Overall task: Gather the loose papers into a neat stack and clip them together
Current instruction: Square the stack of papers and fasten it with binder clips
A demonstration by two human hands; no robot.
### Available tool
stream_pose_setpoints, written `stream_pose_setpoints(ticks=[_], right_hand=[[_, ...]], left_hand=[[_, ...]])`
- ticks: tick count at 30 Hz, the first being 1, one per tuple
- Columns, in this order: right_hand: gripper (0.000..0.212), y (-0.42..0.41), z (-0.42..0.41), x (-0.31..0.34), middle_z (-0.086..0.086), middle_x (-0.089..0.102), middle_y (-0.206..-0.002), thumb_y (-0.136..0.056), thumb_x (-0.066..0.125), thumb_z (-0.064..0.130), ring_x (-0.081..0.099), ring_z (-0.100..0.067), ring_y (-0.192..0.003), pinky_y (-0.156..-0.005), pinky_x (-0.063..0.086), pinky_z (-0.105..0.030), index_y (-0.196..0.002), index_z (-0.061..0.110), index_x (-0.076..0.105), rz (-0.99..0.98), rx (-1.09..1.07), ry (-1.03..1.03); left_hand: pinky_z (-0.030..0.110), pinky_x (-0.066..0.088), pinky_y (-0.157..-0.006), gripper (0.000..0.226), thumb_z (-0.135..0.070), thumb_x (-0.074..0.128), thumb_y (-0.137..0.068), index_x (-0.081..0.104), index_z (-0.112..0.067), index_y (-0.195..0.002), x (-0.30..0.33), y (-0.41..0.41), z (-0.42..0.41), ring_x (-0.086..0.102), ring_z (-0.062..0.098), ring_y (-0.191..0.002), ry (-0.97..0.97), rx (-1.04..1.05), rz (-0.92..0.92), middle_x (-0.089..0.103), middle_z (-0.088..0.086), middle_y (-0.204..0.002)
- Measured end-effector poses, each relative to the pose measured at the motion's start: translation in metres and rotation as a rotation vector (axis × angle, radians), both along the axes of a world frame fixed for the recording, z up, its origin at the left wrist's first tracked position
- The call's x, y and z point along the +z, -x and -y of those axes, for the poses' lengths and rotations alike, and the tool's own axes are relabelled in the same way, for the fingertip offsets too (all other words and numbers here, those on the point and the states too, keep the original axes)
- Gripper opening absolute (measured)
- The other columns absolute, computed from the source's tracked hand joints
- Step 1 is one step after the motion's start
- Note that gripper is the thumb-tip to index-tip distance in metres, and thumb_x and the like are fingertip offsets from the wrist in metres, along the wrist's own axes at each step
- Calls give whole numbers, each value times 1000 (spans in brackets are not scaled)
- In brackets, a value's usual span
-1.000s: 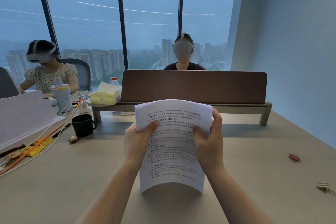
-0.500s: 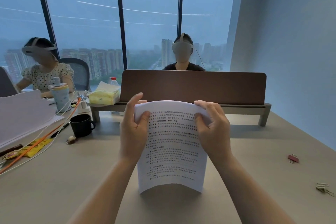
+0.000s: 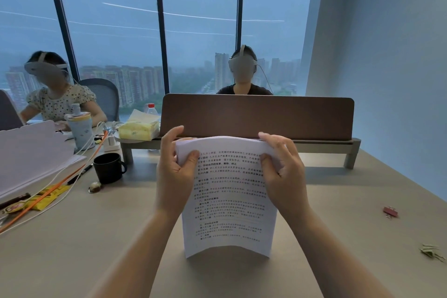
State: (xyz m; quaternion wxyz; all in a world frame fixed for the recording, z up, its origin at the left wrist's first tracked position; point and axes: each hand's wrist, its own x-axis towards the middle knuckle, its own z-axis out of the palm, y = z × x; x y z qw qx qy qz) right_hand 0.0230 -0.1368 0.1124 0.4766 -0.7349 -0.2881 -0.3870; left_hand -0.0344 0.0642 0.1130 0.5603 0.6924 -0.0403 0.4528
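A stack of printed white papers (image 3: 229, 210) stands upright on its bottom edge on the beige table (image 3: 96, 249), bowed slightly toward me. My left hand (image 3: 173, 176) grips the top left corner, thumb on the front sheet. My right hand (image 3: 283, 172) grips the top right corner the same way. A red binder clip (image 3: 390, 212) lies on the table far to the right. A pale green binder clip (image 3: 431, 252) lies nearer the right front edge.
A brown divider screen (image 3: 256, 116) on a low shelf stands behind the papers. To the left are a black mug (image 3: 108, 170), a tissue pack (image 3: 139, 128), a blue bottle (image 3: 79, 128), cables, a yellow wrapper and another paper pile (image 3: 31, 157). Two people sit beyond.
Both hands have slid up from the sides of the stack to its top corners. The stack still stands on the table.
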Motion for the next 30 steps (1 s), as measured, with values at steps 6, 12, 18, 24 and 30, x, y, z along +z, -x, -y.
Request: stream_pose_setpoints(ticks=[6,12,18,24,30], right_hand=[[67,9,4,2,18,64,-83,-90,66,5,66,-10,-75,-64,57,-22,-142,35,34,-367,373,-360],[3,1,6,2,-3,72,-78,-90,65,9,69,-22,-71,-59,57,-31,-92,7,67,-689,571,-416],[3,1,13,11,-5,72,-77,-87,67,9,69,-21,-69,-60,58,-32,-86,7,69,-597,622,-416],[21,1,13,-14,-12,73,-86,-79,75,17,70,-25,-78,-66,57,-34,-93,1,73,-715,637,-301],[6,1,11,14,-4,74,-79,-87,66,7,71,-19,-72,-62,58,-29,-87,8,73,-603,601,-384]], left_hand=[[24,57,-66,57,-16,74,-83,48,-27,-132,2,-1,-9,65,16,-87,164,-180,-220,62,2,-108],[44,59,-75,26,-31,88,-62,76,-19,-83,5,-2,-13,71,30,-83,272,-403,-400,77,11,-90],[40,60,-68,26,-22,85,-66,74,-13,-88,14,1,-15,73,27,-77,293,-464,-367,77,13,-89],[44,59,-71,51,-33,92,-47,76,-8,-88,-15,0,-11,71,37,-85,313,-446,-461,75,19,-94],[43,61,-68,23,-15,76,-70,72,-7,-91,17,1,-7,74,31,-77,315,-459,-374,76,15,-89]])
